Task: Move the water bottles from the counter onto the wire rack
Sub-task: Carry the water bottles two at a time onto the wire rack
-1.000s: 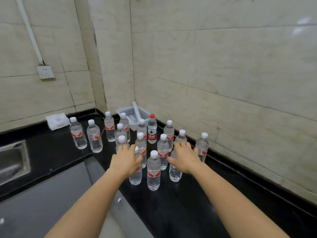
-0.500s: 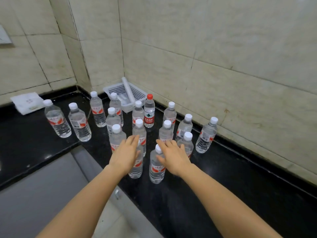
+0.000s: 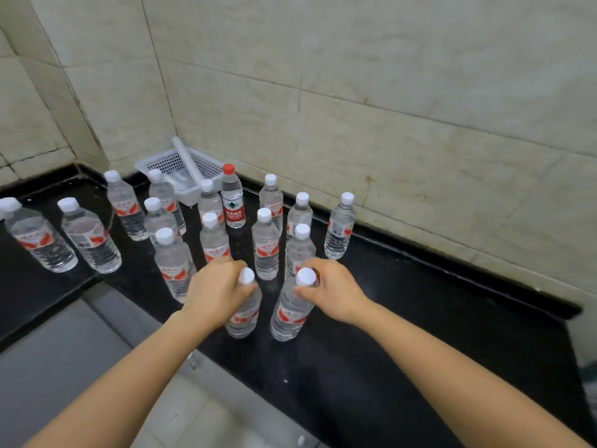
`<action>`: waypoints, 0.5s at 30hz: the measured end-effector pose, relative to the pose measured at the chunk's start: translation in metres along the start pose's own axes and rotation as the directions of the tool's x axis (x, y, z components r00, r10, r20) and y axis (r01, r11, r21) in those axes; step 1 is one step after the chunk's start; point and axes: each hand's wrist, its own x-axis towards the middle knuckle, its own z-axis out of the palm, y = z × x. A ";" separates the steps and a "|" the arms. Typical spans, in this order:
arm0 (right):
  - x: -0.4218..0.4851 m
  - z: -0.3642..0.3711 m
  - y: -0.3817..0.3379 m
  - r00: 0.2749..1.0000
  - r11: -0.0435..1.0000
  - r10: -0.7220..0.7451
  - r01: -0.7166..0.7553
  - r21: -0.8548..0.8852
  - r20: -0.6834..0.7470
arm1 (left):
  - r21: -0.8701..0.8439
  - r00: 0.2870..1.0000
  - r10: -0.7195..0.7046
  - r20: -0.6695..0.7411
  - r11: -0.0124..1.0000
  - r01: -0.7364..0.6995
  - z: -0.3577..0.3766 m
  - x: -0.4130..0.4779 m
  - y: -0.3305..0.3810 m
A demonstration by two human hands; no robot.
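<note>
At the left edge of the frame two water bottles (image 3: 38, 244) are seen standing apart from the main cluster on the black counter (image 3: 420, 334), untouched. Toward the centre the rest of the group is left upright, with a red-capped bottle (image 3: 233, 202) among it and a white basket (image 3: 161, 163) behind it in the corner.

At lower centre the change is found. The left hand (image 3: 216, 291), which was held flat with fingers stretched over the caps half a second ago, is now curled round the neck and shoulder of the left front bottle (image 3: 244, 318). Just beside it to the right, the right front bottle (image 3: 290, 315) is gripped below its white cap by the right hand (image 3: 337, 294), whose fingers were likewise spread before.

Both bases appear to be at the counter surface, so a lift is judged not yet begun, though this cannot be told for certain. The reach is taken as finished and the grasp as made. Two bottles are ready to be carried off together. The wire rack is not shown, so a turn away from the counter is likely to be needed.
</note>
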 end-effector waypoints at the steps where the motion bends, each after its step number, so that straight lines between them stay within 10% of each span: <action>1: -0.012 -0.014 0.004 1.000 0.999 0.016 -0.015 0.037 -0.015 | -0.027 1.000 0.018 0.002 0.999 -0.018 -0.003 -0.004 0.014; 15: -0.259 -0.251 0.090 0.934 0.993 0.115 -0.117 0.012 -0.339 | -0.450 0.916 0.401 -0.004 0.818 -0.360 -0.022 -0.085 0.313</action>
